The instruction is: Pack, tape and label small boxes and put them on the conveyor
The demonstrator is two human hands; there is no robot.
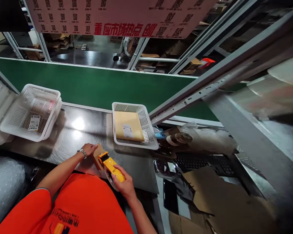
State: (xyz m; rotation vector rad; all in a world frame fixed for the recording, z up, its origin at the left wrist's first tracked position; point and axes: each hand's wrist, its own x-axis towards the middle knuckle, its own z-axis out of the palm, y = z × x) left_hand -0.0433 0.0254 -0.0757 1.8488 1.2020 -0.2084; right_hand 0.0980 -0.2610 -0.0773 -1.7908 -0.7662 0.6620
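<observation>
My right hand (125,182) is wrapped round a yellow tape dispenser (111,166), whose black front end meets a small brown cardboard box (98,156). A roll of tape shows partly under the dispenser. My left hand (90,149), with a metal watch at the wrist, grips the far left side of the box; its fingertips are partly hidden. Both hands are over the steel table, close to my body. Beyond them, a white perforated basket (150,138) holds a yellow padded envelope (130,122) with a white label.
Stacked white baskets (8,125) stand at the left, a labelled packet (34,123) inside the top one. A green panel (88,83) runs behind the table. At right are a metal post (185,94), a keyboard (215,164), a phone (170,195) and cardboard sheets (224,201).
</observation>
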